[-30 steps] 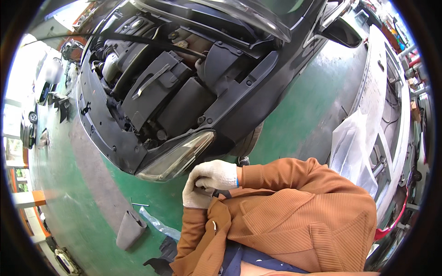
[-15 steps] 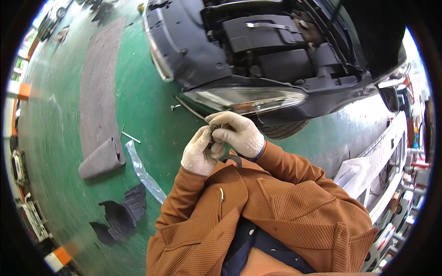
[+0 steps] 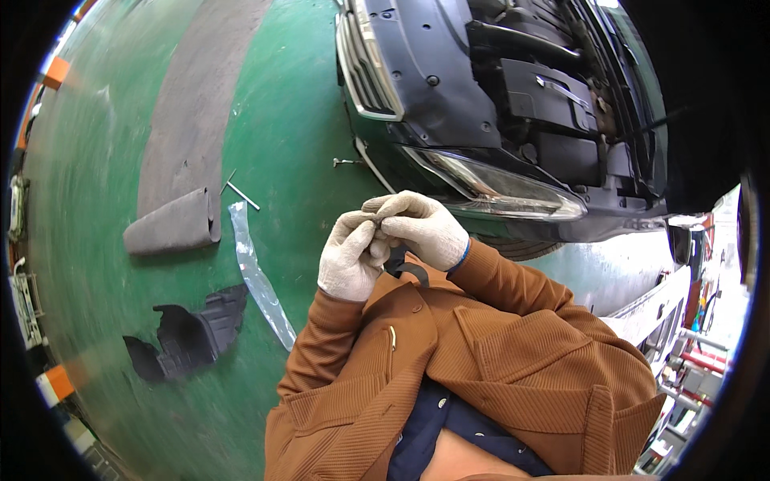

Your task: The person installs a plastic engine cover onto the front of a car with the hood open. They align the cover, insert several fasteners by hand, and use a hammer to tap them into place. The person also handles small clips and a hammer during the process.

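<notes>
Small dark piece (image 3: 378,222) pinched between gloved left hand (image 3: 346,258) and right hand (image 3: 427,231) | hands together, fingers nearly closed | green floor (image 3: 281,120): folded gray mat (image 3: 172,224), black plastic liner (image 3: 191,341) | black car (image 3: 437,76), engine cover (image 3: 528,94) showing

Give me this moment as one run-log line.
left hand: gloved, pinching small dark item | right hand: gloved, on same item | nearby: dark car, engine bay exposed | floor: grey mat, black moulded part

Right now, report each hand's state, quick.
Left hand: closed, fingertips on a small dark piece, too small to identify.
Right hand: closed, fingertips pinching that same piece.
</notes>
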{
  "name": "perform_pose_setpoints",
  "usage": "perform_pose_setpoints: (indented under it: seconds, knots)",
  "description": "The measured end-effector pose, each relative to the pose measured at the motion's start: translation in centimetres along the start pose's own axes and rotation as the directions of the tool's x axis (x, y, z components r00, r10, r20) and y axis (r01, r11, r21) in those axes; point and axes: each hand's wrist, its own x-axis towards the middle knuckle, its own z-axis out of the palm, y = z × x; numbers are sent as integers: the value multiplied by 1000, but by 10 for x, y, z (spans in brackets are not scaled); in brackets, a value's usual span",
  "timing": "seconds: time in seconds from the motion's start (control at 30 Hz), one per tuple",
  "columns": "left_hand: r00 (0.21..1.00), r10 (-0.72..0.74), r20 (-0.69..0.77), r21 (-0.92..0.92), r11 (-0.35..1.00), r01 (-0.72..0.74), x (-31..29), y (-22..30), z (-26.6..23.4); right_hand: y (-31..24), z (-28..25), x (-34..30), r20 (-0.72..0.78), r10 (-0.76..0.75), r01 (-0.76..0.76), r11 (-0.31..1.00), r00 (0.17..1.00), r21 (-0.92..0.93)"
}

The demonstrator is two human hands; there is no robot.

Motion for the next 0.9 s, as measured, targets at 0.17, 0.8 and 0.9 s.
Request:
perform_pose_setpoints:
  seconds: [0.17,0.8,0.9]
  knots:
    - [980,90,-178,18,996,-89,18,32,-17,8,12,58,69,121,-132,975,990,180]
    - [990,112,-84,-503,853,-139,185,184,-11,-122,31,267,412,-423,590,556,807,-585]
    - [997,77,-20,-526,847,-76,217,205,-18,-127,46,295,516,-466,669,263,719,-695]
